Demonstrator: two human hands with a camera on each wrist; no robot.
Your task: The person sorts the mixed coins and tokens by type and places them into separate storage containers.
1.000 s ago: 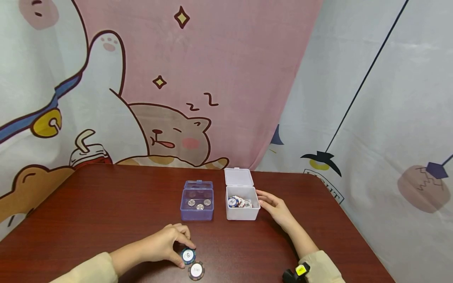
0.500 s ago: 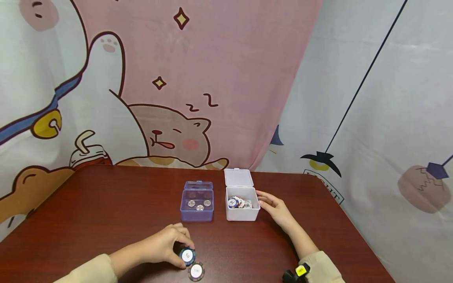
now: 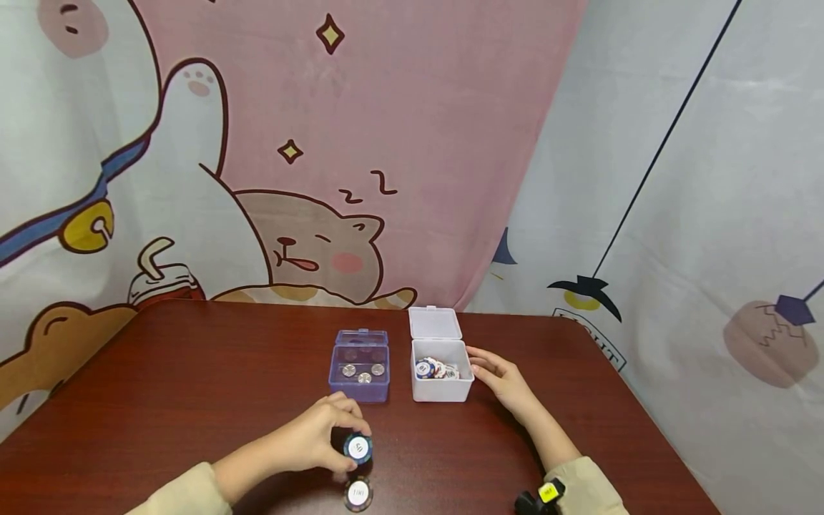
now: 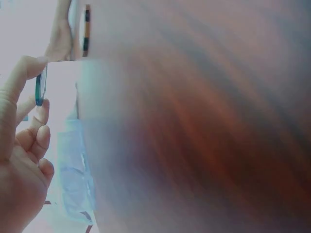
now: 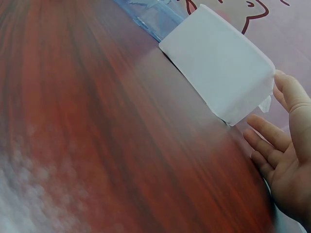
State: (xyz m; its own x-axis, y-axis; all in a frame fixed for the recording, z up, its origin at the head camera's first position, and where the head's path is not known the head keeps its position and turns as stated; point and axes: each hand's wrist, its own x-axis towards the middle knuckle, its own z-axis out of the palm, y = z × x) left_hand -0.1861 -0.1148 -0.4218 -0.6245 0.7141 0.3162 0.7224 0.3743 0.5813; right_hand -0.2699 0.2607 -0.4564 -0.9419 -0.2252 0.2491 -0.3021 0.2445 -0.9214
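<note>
Between thumb and forefinger my left hand (image 3: pixel 325 433) pinches a blue poker chip (image 3: pixel 357 448) by its rim, lifted off the table, as the left wrist view also shows. A dark-edged poker chip (image 3: pixel 357 494) marked 100 lies flat on the table just below it. My right hand (image 3: pixel 504 381) is at the right side of an open white box (image 3: pixel 443 390), fingertips at its wall and fingers relaxed. Several poker chips (image 3: pixel 438 369) lie inside that box. In the right wrist view the white box (image 5: pixel 218 68) hides its contents.
A translucent blue box (image 3: pixel 358 391) with its lid up stands left of the white one and holds several silver coins (image 3: pixel 364 378). Both boxes sit on a dark reddish wooden table (image 3: pixel 193 372). A printed cloth (image 3: pixel 412 107) hangs behind the table's far edge.
My left hand has raised the blue chip and carried it right and slightly away from me, clear of the 100 chip. The right hand and both boxes stay in place.
</note>
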